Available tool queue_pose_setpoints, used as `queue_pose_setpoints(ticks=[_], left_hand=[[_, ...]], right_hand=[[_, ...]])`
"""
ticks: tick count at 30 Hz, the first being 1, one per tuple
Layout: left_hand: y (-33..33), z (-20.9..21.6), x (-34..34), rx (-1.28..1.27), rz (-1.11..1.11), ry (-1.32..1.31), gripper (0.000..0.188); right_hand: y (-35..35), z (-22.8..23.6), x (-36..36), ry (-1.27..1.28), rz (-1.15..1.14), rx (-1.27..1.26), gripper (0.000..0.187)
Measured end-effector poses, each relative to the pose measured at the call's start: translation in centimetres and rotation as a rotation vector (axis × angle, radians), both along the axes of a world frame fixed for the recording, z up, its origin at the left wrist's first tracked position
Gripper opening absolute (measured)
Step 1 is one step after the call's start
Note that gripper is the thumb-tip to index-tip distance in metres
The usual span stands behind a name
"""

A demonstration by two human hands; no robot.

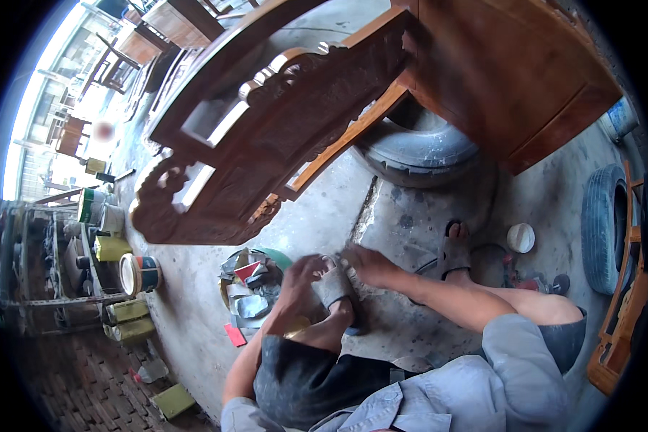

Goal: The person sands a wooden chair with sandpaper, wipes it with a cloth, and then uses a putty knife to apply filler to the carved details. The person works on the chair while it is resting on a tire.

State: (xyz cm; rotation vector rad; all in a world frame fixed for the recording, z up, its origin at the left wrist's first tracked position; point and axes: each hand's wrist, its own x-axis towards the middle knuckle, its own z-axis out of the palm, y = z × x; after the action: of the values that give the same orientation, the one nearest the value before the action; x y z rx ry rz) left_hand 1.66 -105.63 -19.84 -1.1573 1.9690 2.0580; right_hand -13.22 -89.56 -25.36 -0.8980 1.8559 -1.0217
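Both hands meet just below the carved wooden furniture piece (266, 129); the left hand (302, 277) and the right hand (363, 263) each pinch an end of a small grey sheet (335, 277), seemingly sandpaper, fingers closed on it; the sheet sits above the person's left foot; left of the hands, still below the carving, lies a pile of crumpled paper scraps (252, 291); a tyre (417, 144) lies under the carving's right end; a white lid (520, 237) rests on the concrete floor (317, 216) right of the hands.
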Motion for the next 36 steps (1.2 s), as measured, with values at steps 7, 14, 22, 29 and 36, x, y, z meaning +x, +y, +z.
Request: queue_pose_setpoints(ticks=[7, 14, 22, 29, 36], left_hand=[[-8.5, -1.6, 0.1, -1.149, 0.845, 0.367, 0.052], [-14.3, 0.0, 3.4, -0.577, 0.803, 0.562, 0.071], [-13.8, 0.0, 3.2, -0.62, 0.832, 0.576, 0.078], [-14.2, -0.2, 2.9, -0.556, 0.812, 0.611, 0.073], [-13.7, -0.4, 2.5, -0.566, 0.882, 0.552, 0.07]], right_hand=[[-10.0, 2.2, -4.3, -0.341, -0.354, -0.443, 0.033], [-15.9, -0.8, -2.3, -0.362, -0.373, -0.426, 0.033], [-14.5, -0.8, -2.6, -0.317, -0.353, -0.466, 0.035], [-14.5, -0.7, -2.0, -0.079, -0.33, -0.412, 0.036], [-15.8, -3.1, -5.1, 0.688, 0.052, -0.184, 0.056]])
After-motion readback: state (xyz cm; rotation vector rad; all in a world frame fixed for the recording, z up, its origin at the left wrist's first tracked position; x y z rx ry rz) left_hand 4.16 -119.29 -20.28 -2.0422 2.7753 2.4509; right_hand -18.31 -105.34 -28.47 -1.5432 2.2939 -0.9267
